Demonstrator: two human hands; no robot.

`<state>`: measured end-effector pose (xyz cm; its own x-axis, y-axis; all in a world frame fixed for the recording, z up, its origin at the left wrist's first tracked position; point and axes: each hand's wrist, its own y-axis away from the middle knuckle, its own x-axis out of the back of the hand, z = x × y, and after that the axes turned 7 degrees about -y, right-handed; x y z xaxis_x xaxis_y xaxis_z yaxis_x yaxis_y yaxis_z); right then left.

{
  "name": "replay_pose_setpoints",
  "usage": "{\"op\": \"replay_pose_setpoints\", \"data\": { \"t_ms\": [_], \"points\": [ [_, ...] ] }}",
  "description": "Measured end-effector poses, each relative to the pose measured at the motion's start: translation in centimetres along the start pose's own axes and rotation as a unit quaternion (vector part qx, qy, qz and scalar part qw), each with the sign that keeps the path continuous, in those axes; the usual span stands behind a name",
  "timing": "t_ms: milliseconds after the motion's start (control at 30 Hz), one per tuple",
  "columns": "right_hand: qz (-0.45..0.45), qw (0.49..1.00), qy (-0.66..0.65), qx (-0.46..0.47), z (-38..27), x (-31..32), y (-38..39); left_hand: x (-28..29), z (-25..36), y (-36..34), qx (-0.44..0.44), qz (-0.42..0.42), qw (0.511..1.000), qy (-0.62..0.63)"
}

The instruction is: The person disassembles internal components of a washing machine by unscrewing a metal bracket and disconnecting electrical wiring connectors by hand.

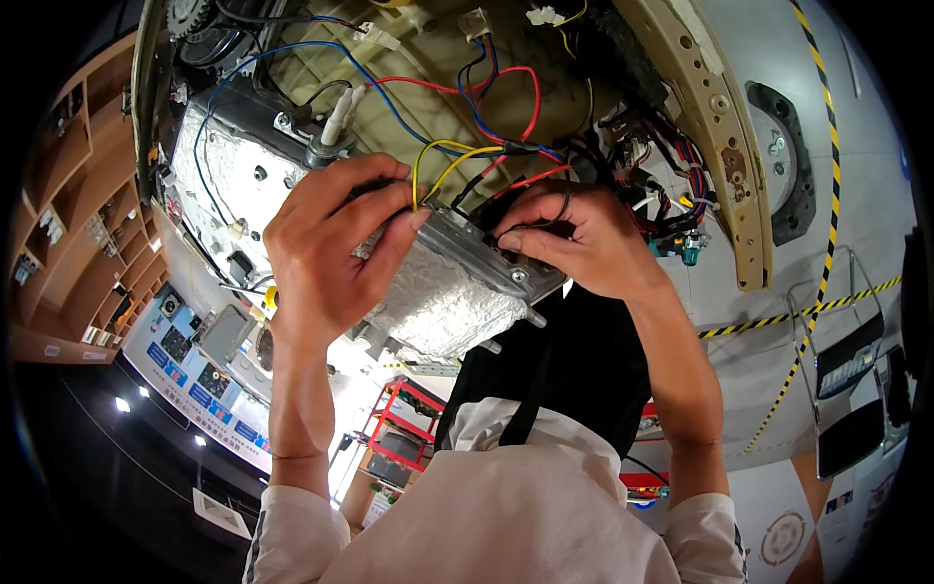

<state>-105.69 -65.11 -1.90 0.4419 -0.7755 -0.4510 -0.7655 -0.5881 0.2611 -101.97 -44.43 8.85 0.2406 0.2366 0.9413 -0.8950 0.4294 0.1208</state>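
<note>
My left hand [336, 243] is closed, its thumb and fingertips pinching a yellow wire [416, 175] at its lower end. A second yellow wire [457, 167] curves beside it; both run to a dark wrapped joint [520, 149] in the harness. My right hand [589, 234] is closed too, thumb against finger on a thin black wire [562, 209] that bends past its fingers. Beneath both hands lies a grey metal edge of a foil-covered box [443, 302]. Red wire [530, 97] and blue wire [379, 92] loop above the hands. What lies inside each pinch is largely hidden.
A beige metal frame rail [715, 127] with holes borders the work at right, next to a wire bundle [696, 185] with connectors. White plugs [339, 115] stand at upper left. Farther off are a red tool cart [399, 428], wooden shelves [83, 214], folding chairs [848, 389] and striped floor tape [827, 224].
</note>
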Motion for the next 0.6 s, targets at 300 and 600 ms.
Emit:
{"op": "replay_pose_setpoints", "data": {
  "t_ms": [300,600],
  "points": [
    [0.063,0.996,-0.060,0.015,1.8,-1.1,0.7,0.0,0.3,0.1,0.037,0.004,0.999,0.014],
    [0.150,0.986,-0.067,-0.002,1.3,-2.4,0.9,-1.6,3.7,3.0,-0.117,0.002,0.993,-0.031]
  ]
}}
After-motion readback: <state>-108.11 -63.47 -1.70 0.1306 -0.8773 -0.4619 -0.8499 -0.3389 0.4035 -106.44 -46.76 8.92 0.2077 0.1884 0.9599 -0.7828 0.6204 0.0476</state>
